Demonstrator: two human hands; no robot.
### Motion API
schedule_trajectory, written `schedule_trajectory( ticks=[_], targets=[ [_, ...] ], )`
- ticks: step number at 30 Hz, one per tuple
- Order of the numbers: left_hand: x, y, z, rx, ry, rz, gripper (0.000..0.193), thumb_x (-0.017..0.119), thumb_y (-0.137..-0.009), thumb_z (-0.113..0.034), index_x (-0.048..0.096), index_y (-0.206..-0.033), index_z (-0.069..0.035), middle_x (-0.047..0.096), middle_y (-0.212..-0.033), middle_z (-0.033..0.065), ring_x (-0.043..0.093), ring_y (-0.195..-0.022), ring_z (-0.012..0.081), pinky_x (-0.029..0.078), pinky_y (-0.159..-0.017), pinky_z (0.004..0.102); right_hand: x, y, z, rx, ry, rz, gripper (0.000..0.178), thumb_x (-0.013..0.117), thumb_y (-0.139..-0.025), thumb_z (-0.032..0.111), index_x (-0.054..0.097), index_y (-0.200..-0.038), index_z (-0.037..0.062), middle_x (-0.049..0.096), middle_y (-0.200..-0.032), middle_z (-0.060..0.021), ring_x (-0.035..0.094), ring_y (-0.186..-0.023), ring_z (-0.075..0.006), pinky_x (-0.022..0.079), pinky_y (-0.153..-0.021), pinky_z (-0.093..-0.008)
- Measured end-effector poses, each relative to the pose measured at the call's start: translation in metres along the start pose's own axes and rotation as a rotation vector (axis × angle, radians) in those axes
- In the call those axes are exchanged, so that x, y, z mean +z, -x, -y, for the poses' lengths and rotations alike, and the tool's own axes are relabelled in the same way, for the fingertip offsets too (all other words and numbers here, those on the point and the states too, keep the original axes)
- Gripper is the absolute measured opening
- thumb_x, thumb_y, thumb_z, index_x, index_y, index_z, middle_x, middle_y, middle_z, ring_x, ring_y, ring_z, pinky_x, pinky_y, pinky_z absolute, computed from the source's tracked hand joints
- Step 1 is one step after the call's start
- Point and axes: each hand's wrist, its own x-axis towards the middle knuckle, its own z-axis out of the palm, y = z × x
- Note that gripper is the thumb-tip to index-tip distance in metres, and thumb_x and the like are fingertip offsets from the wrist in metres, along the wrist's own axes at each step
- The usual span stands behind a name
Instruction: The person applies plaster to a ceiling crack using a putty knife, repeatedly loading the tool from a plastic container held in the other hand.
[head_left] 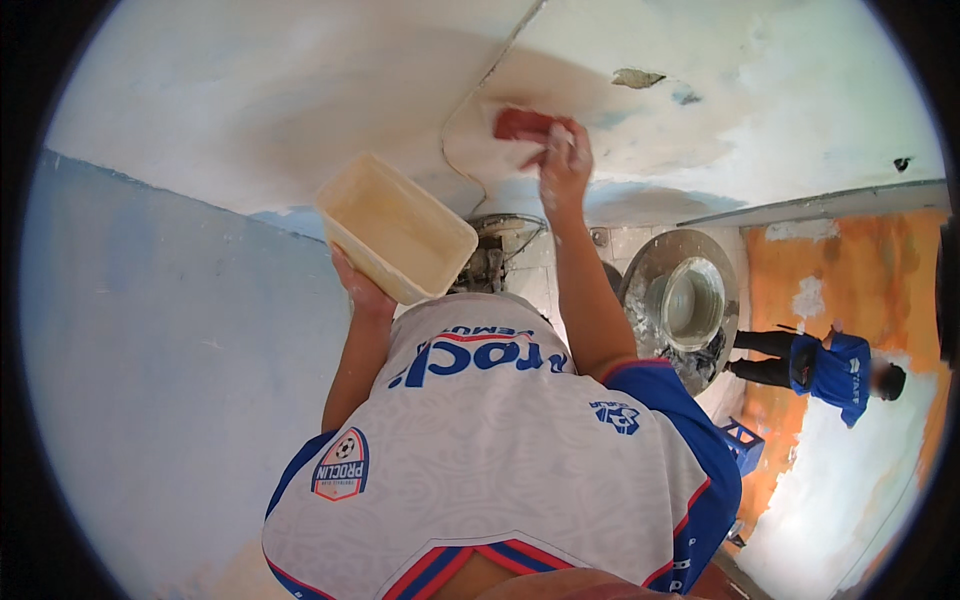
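My left hand (364,285) grips a cream rectangular plastic tub (400,225) by its underside and near side, tilted so that its pale, smeared inside shows. Raised at the wall in front, my right hand (567,165) is closed on a red flat spreader (525,125), slightly blurred by motion. White smears cover the fingers of that hand. The spreader is at the whitish wall (330,90), which has uneven pale patches; whether its edge touches the surface I cannot tell.
A thin cable (485,80) runs down the wall near the spreader. Chipped spots (638,78) mark the wall on the right. A wide round basin (640,270) holds a bucket (692,305). Farther right, a person in blue (835,370) stands by an orange wall (870,270).
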Motion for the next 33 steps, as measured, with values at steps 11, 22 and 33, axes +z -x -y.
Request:
schedule_trajectory(
  ticks=[11, 22, 33],
  targets=[
    [-0.006, 0.005, 0.000, 0.039, -0.012, 0.065, 0.069, 0.032, -0.102, -0.063, 0.034, -0.152, -0.016, 0.046, -0.149, 0.0087, 0.049, -0.134, 0.0286, 0.045, -0.109, 0.0431, -0.146, -0.042, 0.043, -0.078, 0.127, -0.182, 0.036, 0.043, -0.108, 0.035, 0.050, -0.123, 0.0029, 0.072, -0.101, -0.0167, 0.072, -0.080, -0.0204, 0.054, -0.058, -0.0251],
    [0.012, 0.000, 0.009, 0.082, -0.045, 0.080, 0.068, 0.033, -0.102, -0.062, 0.033, -0.152, -0.016, 0.046, -0.148, 0.0089, 0.049, -0.134, 0.0283, 0.046, -0.108, 0.0430, -0.170, -0.068, 0.033, -0.086, 0.151, -0.374, 0.036, 0.049, -0.106, 0.037, 0.052, -0.115, 0.0031, 0.073, -0.094, -0.0149, 0.071, -0.071, -0.0209, 0.056, -0.063, -0.0264],
    [0.044, 0.018, 0.021, 0.095, -0.069, 0.112, 0.067, 0.033, -0.103, -0.061, 0.032, -0.153, -0.016, 0.045, -0.149, 0.0094, 0.049, -0.134, 0.0291, 0.045, -0.108, 0.0432, -0.090, -0.051, -0.021, 0.112, -0.095, -0.187, 0.025, 0.053, -0.106, 0.031, 0.054, -0.118, 0.0092, 0.072, -0.089, -0.0093, 0.069, -0.071, -0.0139, 0.040, -0.046, -0.0206]
  ],
)
